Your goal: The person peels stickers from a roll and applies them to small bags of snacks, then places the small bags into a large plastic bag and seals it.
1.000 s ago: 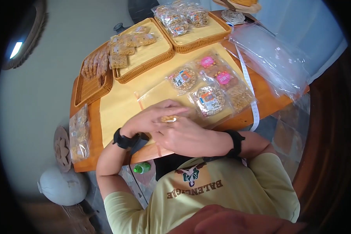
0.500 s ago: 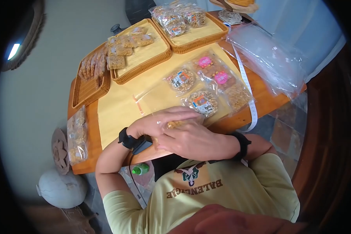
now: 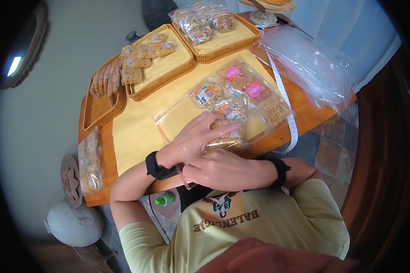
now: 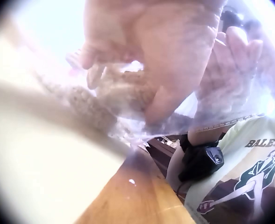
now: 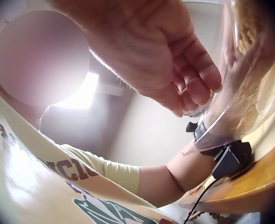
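A large clear plastic bag lies over the yellow sheet, with several packaged nut cakes in its right part. My left hand reaches in at its near side and holds a packaged nut snack beside the other cakes. In the left wrist view its thumb and fingertips show around the snack, blurred through plastic. My right hand is just below, its fingers curled at the bag's near edge. In the right wrist view these fingertips pinch the clear film.
Wicker trays with wrapped snacks stand at the back and left. A packed clear bag lies at the table's left edge. On the right are a tape measure and a pile of clear bags. A green bottle stands below the table.
My left hand has moved right with the snack, from between both hands to beside the cakes, and its fingers have spread. My right hand has shifted slightly toward the near edge.
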`<move>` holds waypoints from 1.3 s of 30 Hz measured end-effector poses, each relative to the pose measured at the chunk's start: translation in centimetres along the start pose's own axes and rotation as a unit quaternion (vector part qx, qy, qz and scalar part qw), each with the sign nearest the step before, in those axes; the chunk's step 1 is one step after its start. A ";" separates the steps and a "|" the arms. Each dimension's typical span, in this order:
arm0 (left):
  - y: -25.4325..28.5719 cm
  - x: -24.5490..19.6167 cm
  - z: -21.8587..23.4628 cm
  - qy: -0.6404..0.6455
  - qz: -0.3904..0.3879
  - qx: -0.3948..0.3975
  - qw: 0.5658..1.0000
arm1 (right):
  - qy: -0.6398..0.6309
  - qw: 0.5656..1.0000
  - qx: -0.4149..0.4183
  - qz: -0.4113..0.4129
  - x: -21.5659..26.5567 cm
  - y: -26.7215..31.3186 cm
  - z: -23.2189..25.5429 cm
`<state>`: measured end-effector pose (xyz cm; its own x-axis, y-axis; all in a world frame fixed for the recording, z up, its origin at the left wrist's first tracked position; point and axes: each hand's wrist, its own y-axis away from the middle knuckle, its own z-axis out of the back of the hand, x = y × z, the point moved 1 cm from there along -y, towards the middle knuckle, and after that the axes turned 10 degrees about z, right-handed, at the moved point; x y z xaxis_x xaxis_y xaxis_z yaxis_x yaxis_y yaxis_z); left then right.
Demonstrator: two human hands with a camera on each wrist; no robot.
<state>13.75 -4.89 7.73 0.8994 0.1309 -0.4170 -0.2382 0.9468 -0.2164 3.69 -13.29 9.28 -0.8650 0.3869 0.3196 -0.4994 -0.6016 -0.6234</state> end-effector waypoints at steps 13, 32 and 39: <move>-3.2 -0.8 -2.2 -0.085 -0.017 0.035 0.996 | 0.021 1.000 -0.021 0.009 -0.7 0.0 -1.2; -1.7 0.6 -1.5 -0.123 -0.028 0.078 0.989 | -0.126 0.992 -0.014 0.022 -0.9 0.7 -1.4; -1.7 2.2 -2.4 0.100 -0.013 0.079 0.992 | -0.146 0.989 0.001 0.029 -1.7 1.0 -1.3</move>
<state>15.22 -6.95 5.06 0.8104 0.0610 -0.5827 -0.1418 0.9854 -0.0940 4.71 -13.61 7.19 -0.8698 0.1338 0.4749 -0.4476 -0.6191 -0.6453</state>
